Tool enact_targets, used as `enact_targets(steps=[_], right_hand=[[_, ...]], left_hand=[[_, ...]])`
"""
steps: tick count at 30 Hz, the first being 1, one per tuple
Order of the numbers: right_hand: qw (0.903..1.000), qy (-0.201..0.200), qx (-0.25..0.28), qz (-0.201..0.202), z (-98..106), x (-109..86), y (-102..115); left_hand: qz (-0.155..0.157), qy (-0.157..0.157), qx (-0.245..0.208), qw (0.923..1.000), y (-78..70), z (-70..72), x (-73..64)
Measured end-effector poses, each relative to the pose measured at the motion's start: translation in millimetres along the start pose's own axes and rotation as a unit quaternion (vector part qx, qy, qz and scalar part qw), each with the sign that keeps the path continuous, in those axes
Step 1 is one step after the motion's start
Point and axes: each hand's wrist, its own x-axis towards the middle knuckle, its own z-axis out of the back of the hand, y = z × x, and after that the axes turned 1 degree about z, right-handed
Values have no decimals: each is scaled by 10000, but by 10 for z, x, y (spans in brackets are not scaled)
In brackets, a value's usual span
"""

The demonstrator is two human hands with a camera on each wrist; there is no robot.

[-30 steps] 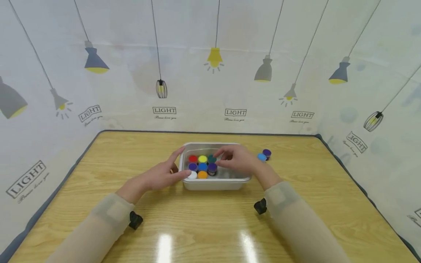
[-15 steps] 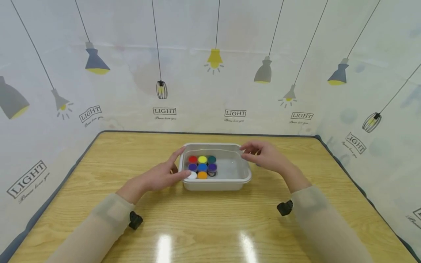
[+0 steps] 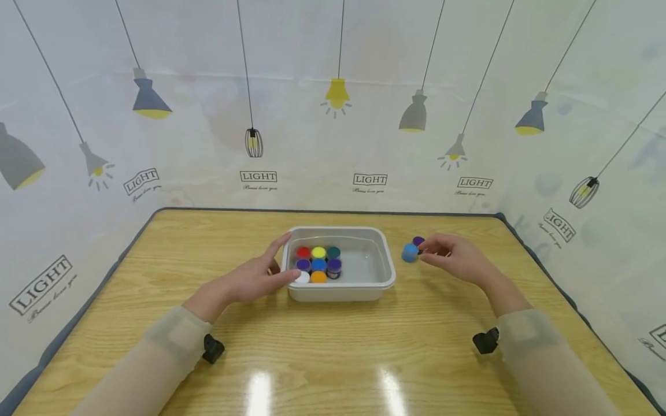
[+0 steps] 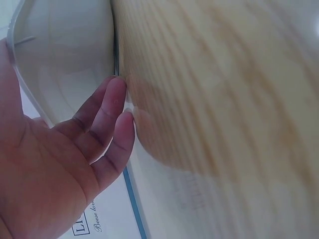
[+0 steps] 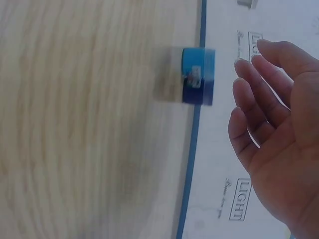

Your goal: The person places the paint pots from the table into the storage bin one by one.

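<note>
My left hand [image 3: 255, 277] rests at the left end of a white plastic tray [image 3: 385, 283], its thumb over the rim and its index finger along the far corner. Relaxed fingers [image 4: 112, 97] stand by the tray's outer wall in the left wrist view. Small paint pots with coloured lids fill the tray's left part, among them a red-lidded pot [image 3: 303, 252] and an orange-lidded pot [image 3: 318, 277]. My right hand [image 3: 458, 260] is beside a light blue pot [image 3: 410, 252] and a purple-lidded pot [image 3: 418, 241], fingers apart around nothing in the right wrist view.
The wooden table [image 3: 333, 346] has a dark edge along its back and sides. A pale backdrop [image 3: 208, 115] printed with lamps rises behind it. The pots in the tray stand close together in rows.
My right hand has moved right, out from over the tray and across its right rim to the two pots on the table. The left hand stays at the tray.
</note>
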Motion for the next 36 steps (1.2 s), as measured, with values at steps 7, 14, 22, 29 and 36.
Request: enact_targets(steps=[7,14,22,29,36], right_hand=[[9994,86,-3,-347,25,17,-259],[9982,5,150,-589,26,85,-376],[9965,72,263,-790,-3,209,-414],[9957,35,235,-901,-86,337,-465],[9954,71,298,-912,-139,413,-476]], left_hand=[[-179,-10,-66,9998,10,7,-9],[-97,-18,-67,9999,10,11,-7],[-91,-7,-64,9999,12,17,-9],[-101,25,-94,9999,16,12,-8],[-108,41,-144,9998,11,4,-6]])
